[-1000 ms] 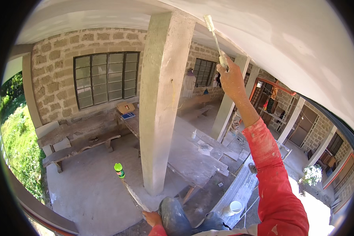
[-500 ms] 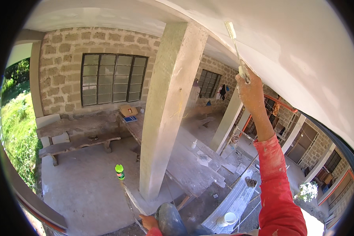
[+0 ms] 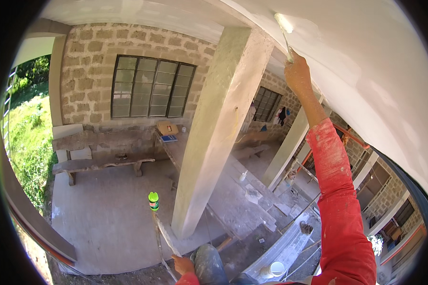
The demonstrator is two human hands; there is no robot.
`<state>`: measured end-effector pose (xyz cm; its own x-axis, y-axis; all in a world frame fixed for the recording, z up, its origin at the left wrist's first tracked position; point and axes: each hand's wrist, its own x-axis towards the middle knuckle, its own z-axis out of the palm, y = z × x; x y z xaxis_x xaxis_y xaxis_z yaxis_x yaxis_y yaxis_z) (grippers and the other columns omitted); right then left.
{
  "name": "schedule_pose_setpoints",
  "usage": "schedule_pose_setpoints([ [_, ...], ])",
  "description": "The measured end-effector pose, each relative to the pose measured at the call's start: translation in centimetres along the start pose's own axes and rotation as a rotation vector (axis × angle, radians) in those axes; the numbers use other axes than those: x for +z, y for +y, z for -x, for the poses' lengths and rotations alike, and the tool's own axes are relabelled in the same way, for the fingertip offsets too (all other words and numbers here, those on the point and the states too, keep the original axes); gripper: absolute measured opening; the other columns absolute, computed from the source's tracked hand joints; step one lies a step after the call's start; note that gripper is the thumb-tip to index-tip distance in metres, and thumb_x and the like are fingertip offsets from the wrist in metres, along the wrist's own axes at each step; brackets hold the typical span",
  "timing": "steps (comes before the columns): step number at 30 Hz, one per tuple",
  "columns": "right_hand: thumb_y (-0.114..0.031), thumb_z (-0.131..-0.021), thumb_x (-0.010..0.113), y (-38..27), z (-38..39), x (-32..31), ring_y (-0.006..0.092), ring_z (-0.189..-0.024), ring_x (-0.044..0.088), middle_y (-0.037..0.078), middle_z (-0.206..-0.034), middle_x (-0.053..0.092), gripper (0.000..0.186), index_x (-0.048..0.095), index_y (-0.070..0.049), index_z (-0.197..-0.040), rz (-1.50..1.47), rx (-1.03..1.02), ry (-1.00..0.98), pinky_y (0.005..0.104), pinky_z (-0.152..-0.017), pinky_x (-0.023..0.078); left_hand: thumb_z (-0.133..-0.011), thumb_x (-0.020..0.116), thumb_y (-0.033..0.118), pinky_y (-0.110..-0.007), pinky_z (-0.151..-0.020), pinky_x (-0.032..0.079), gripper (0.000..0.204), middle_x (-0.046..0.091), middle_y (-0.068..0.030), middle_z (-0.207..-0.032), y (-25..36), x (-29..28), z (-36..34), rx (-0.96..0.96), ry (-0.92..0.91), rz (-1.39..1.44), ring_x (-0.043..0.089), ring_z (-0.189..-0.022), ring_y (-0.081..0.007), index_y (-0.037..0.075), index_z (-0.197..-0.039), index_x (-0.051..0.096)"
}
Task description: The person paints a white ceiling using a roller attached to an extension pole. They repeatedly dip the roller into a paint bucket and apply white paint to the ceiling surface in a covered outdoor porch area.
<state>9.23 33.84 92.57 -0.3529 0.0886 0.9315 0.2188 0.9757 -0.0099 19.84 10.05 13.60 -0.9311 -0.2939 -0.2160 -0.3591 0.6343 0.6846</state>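
The right hand's [image 3: 297, 69] fingers are curling around the handle of a paint roller [image 3: 283, 23], whose sleeve is touching the ceiling [image 3: 361, 61] just above them. The left hand's [image 3: 182, 265] fingers are reaching beside a wooden strip [image 3: 167, 238]; whether they are gripping it, I cannot tell. Beyond them a green bottle [image 3: 153, 202] is standing; to their right, a white bucket [image 3: 274, 270] is sitting.

your red right sleeve [image 3: 342, 209], ending on the forearm, whitish smears toward the cuff [image 3: 320, 130], your red left sleeve [image 3: 188, 279], your blue-grey trouser knee [image 3: 208, 262], pale-flecked, your right hand [image 3: 297, 71] and left hand [image 3: 183, 264] bare
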Motion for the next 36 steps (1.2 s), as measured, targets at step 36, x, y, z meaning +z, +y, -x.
schedule_pose_setpoints([
  [36,-0.013,-0.100,0.057,0.3,15.3,-17.6,0.0311,-0.106,0.068,0.024,-0.115,0.070,0.047,0.055,-0.005,-0.146,0.036,0.247,0.123,0.0391,-0.098,0.049,-0.090,0.057,0.011,-0.059,-0.082,0.053,0.031,0.069,-0.0299,-0.095,0.4,-1.6,-0.2,-0.049,-0.029,0.042,0.068,-0.091,-0.0503,-0.001,-0.116,0.045],
])
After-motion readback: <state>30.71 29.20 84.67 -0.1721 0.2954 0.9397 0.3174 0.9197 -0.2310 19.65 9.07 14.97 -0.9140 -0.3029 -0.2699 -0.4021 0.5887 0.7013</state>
